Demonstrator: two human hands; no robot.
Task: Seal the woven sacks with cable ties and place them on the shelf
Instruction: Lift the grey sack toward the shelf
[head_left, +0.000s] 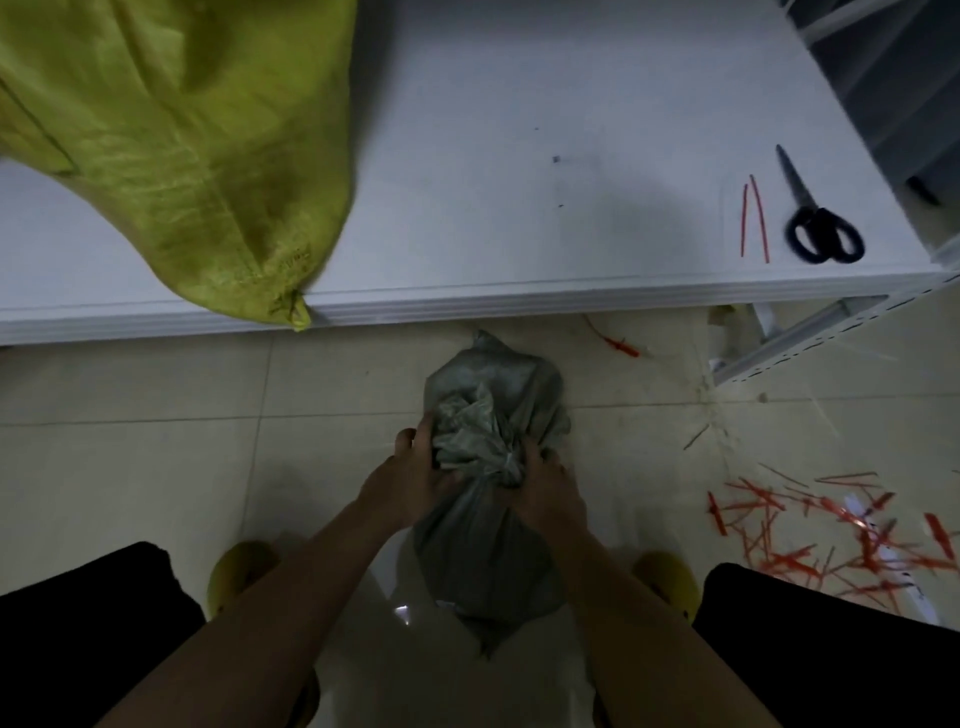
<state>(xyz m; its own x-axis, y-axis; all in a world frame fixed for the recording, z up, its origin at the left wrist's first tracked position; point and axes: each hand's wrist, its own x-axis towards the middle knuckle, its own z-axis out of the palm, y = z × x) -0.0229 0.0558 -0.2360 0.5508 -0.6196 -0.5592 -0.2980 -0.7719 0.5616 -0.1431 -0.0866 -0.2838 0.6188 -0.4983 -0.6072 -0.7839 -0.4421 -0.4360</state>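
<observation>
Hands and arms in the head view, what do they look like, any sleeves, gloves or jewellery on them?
Both forearms are bare up to the bottom edge of the picture, so no sleeves show. The left hand and the right hand have no gloves, and no ring, watch or wristband is visible, though the dim light hides fine detail. The hands have no markings that can be made out.

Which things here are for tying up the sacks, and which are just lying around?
For the job:
- grey sack, its neck gripped by the left hand and right hand
- yellow sack on the white shelf
- two red cable ties

Just lying about:
- black scissors
- red offcuts on the floor
</observation>
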